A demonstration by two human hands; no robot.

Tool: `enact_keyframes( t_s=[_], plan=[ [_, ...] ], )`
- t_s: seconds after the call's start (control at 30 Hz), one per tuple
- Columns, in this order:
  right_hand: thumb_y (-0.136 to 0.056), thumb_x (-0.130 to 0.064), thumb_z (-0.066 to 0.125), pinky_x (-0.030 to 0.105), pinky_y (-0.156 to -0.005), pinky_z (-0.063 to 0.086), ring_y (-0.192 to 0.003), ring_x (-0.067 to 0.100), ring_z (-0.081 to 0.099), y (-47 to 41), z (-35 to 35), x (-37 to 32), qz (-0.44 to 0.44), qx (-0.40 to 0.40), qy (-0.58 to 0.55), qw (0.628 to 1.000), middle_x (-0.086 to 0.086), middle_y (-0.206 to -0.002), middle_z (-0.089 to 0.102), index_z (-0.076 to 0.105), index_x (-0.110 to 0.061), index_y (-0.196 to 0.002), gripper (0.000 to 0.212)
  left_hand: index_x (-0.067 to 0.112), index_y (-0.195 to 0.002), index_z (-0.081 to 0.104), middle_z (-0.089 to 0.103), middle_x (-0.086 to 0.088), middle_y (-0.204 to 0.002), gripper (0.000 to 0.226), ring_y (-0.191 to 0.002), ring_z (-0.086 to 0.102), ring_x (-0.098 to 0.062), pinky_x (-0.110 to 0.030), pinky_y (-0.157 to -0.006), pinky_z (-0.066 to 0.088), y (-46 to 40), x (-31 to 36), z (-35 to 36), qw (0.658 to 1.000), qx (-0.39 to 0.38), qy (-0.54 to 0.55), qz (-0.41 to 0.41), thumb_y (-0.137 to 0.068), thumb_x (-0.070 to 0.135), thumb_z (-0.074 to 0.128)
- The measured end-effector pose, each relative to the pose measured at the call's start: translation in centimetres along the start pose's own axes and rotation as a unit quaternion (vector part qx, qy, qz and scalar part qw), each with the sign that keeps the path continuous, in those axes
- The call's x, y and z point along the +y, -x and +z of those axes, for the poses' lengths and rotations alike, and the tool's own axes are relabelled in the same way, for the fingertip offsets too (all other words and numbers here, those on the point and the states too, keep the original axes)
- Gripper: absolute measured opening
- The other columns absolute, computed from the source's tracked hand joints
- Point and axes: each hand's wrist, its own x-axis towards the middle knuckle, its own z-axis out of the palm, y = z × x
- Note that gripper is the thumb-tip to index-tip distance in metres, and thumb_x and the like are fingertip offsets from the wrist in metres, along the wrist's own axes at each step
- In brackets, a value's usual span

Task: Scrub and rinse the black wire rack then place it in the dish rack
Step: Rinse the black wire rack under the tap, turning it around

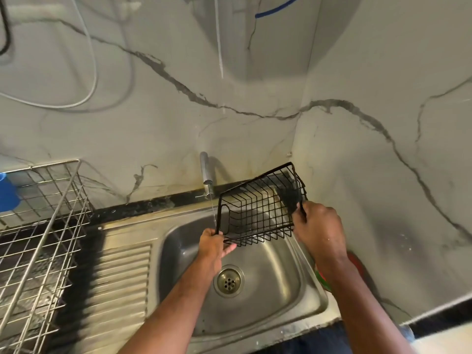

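Steel sink [310, 284], one black wire rack [258, 208] in left grip [213, 242], right grip [318, 226] clenching perhaps a scrubber [290, 198]

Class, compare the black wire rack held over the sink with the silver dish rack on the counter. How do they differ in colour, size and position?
The black wire rack is dark, while the dish rack is silver metal. The black wire rack looks smaller than the dish rack. The black wire rack is tilted, held by the left hand and right hand over the sink; the dish rack sits level on the counter. Both are open wire grids.
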Motion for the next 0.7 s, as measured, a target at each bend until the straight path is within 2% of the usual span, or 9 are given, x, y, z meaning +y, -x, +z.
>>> enact_keyframes(
  t_s=[0.1, 0.23, 0.33, 0.43, 0.6, 0.7],
  plan=[
    [-0.098, -0.026, 0.052, 0.022, -0.043, 0.041, -0.045, 0.012, 0.058, 0.4, 0.0, 0.4, -0.001, -0.006, -0.017, 1.0, -0.004, -0.055, 0.06, 0.062, -0.016, -0.075, 0.027, 0.009, -0.102, 0.054, 0.056, -0.021, -0.125, 0.015, -0.099, 0.069, -0.036, -0.031, -0.062, 0.062, 0.3, -0.5, -0.4, 1.0, 0.006, -0.014, 0.004, -0.102, -0.004, 0.047],
    [-0.098, -0.028, 0.048, 0.029, -0.05, 0.056, -0.044, 0.011, 0.062, 0.9, 0.6, 0.7, 0.025, -0.023, -0.026, 0.999, -0.003, -0.054, 0.063, 0.061, -0.018, -0.074, 0.03, 0.008, -0.105, 0.054, 0.058, -0.023, -0.121, 0.013, -0.095, 0.07, -0.035, -0.03, -0.058, 0.061, 1.0, -0.6, -1.6, 0.999, 0.012, -0.028, 0.015, -0.101, -0.003, 0.048],
    [-0.101, -0.027, 0.049, 0.026, -0.05, 0.057, -0.042, 0.005, 0.062, 1.2, 0.8, 0.7, 0.041, -0.048, -0.05, 0.997, -0.004, -0.054, 0.064, 0.063, -0.018, -0.076, 0.03, 0.007, -0.107, 0.053, 0.06, -0.022, -0.12, 0.012, -0.099, 0.069, -0.036, -0.029, -0.059, 0.06, 1.5, -0.5, -2.4, 0.998, 0.012, -0.048, 0.039, -0.101, -0.002, 0.049],
    [-0.103, -0.027, 0.048, 0.022, -0.049, 0.057, -0.042, 0.002, 0.063, 1.4, 1.0, 0.7, 0.036, -0.064, -0.065, 0.995, -0.005, -0.055, 0.065, 0.065, -0.016, -0.081, 0.029, 0.009, -0.099, 0.05, 0.059, -0.017, -0.118, 0.011, -0.099, 0.068, -0.036, -0.033, -0.066, 0.059, 1.7, 0.0, -3.0, 0.997, 0.015, -0.048, 0.055, -0.102, -0.002, 0.049],
    [-0.104, -0.029, 0.046, 0.031, -0.054, 0.061, -0.048, 0.006, 0.067, 1.5, 1.5, 0.8, 0.053, -0.088, -0.071, 0.992, -0.004, -0.059, 0.067, 0.064, -0.016, -0.086, 0.029, 0.009, -0.111, 0.05, 0.057, -0.012, -0.121, 0.011, -0.096, 0.068, -0.031, -0.035, -0.071, 0.06, 1.8, 0.3, -3.3, 0.995, 0.013, -0.064, 0.078, -0.103, 0.001, 0.049],
    [-0.104, -0.03, 0.046, 0.033, -0.059, 0.061, -0.051, 0.008, 0.068, 1.3, 1.5, 1.0, 0.073, -0.105, -0.06, 0.99, -0.003, -0.062, 0.069, 0.064, -0.017, -0.088, 0.027, 0.008, -0.106, 0.05, 0.057, -0.013, -0.122, 0.007, -0.094, 0.069, -0.03, -0.034, -0.071, 0.061, 1.8, 0.1, -3.5, 0.994, 0.013, -0.069, 0.083, -0.103, 0.002, 0.05]
  ],
)
